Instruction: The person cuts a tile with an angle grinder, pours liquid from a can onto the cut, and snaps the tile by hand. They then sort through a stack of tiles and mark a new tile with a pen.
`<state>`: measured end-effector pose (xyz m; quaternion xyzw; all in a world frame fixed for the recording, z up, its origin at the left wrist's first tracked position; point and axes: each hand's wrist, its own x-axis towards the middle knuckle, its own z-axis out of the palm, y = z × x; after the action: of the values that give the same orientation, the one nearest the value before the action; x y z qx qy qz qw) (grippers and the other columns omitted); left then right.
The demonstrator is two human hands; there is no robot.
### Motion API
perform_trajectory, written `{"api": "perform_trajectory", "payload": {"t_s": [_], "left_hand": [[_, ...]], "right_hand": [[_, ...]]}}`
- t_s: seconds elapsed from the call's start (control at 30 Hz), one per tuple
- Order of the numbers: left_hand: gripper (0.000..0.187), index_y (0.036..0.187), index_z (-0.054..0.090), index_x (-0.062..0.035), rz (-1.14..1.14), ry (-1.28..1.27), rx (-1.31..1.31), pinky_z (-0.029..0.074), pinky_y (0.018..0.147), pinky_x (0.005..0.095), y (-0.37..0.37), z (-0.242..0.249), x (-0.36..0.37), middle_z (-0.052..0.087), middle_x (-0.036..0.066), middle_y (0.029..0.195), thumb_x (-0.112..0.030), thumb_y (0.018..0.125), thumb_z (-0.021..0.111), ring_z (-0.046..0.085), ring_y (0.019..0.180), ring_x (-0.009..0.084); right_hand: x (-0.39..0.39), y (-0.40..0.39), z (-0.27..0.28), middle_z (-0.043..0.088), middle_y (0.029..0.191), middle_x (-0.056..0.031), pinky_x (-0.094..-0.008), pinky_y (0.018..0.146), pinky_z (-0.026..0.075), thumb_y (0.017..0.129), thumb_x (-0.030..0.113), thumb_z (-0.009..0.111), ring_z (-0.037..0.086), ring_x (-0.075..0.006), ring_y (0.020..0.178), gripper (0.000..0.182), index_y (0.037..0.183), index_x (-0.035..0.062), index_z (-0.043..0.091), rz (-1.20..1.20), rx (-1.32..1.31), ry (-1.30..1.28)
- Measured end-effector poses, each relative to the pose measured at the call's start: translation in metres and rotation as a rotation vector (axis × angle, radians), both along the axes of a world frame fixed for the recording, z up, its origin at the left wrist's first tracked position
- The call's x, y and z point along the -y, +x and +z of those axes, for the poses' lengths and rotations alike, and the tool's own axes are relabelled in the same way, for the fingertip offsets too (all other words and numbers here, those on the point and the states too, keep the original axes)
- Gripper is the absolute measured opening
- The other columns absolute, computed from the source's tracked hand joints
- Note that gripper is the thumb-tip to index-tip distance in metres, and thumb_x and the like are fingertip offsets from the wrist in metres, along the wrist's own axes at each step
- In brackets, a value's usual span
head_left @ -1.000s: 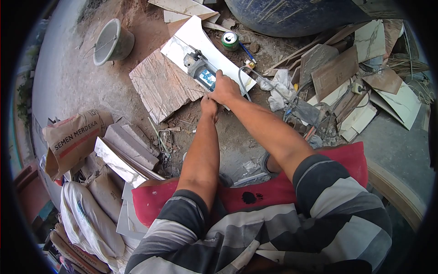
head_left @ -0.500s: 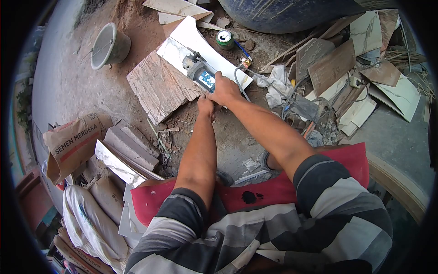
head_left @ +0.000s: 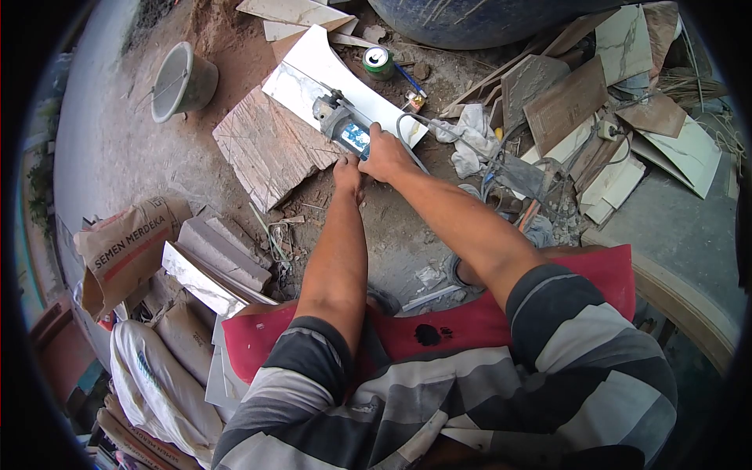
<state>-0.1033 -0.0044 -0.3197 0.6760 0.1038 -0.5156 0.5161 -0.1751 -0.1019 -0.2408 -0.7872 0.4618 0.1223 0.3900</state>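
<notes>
My right hand (head_left: 385, 153) is wrapped around the rear body of an angle grinder (head_left: 345, 128), a grey-headed power tool with a blue and white label. The grinder rests over a white tile (head_left: 313, 63) with a curved edge, and a thin dark line runs across the tile ahead of the tool's head. Under the tile lies a rough, scored stone-coloured slab (head_left: 266, 149). Close beside the grinder's rear end, my left hand (head_left: 348, 174) has its fingers curled in at the near edge of tile and slab. What those fingers grip is hidden.
A grey cable (head_left: 411, 117) loops right from the grinder. Beyond the tile stand a green can (head_left: 378, 64) and a blue pen (head_left: 410, 81). A bucket (head_left: 185, 82) is at upper left, broken tiles (head_left: 564, 102) lean at right, and a cement bag (head_left: 133, 247) lies left.
The view has shifted slightly. Against the tile, the grinder sits a little nearer to me along the dark line. Both hands keep about the same pose.
</notes>
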Motion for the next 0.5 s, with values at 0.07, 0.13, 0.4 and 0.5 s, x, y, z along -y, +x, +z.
{"api": "perform_trajectory", "payload": {"t_s": [0.07, 0.13, 0.4, 0.5], "left_hand": [[0.023, 0.111, 0.058, -0.0092, -0.018, 0.007, 0.015, 0.053, 0.062, 0.0345, 0.0, 0.004, 0.0, 0.063, 0.008, 0.1, -0.028, 0.103, 0.048, 0.064, 0.082, 0.0202], [0.023, 0.111, 0.058, -0.0088, -0.036, 0.013, 0.032, 0.052, 0.061, 0.0343, 0.0, 0.003, 0.0, 0.063, 0.009, 0.099, -0.028, 0.103, 0.049, 0.064, 0.082, 0.0202], [0.023, 0.112, 0.059, -0.0117, -0.021, -0.049, 0.0, 0.053, 0.061, 0.0319, 0.004, -0.026, -0.003, 0.066, 0.005, 0.107, -0.031, 0.103, 0.052, 0.065, 0.085, 0.0169], [0.018, 0.105, 0.06, -0.0062, 0.107, -0.094, -0.004, 0.049, 0.046, 0.0292, -0.002, -0.014, 0.002, 0.059, 0.004, 0.083, -0.021, 0.103, 0.048, 0.057, 0.062, 0.0152]], "right_hand": [[-0.001, -0.002, -0.003, 0.064, 0.116, -0.026, -0.0456, 0.093, 0.053, 0.074, 0.026, 0.081, 0.064, -0.0389, 0.111, 0.071, 0.126, -0.0023, 0.043, -0.001, -0.007, -0.005], [-0.001, -0.004, -0.006, 0.065, 0.115, -0.0245, -0.0452, 0.092, 0.053, 0.074, 0.028, 0.081, 0.065, -0.0374, 0.11, 0.071, 0.127, -0.0013, 0.043, 0.006, -0.01, -0.012], [-0.002, -0.014, 0.01, 0.067, 0.114, -0.0219, -0.0439, 0.094, 0.053, 0.075, 0.027, 0.081, 0.066, -0.0363, 0.11, 0.071, 0.129, 0.0001, 0.043, 0.026, -0.069, 0.007], [-0.004, -0.016, 0.01, 0.066, 0.116, -0.0212, -0.0435, 0.095, 0.054, 0.075, 0.027, 0.081, 0.065, -0.0358, 0.111, 0.071, 0.129, 0.0012, 0.043, 0.027, -0.092, 0.004]]}}
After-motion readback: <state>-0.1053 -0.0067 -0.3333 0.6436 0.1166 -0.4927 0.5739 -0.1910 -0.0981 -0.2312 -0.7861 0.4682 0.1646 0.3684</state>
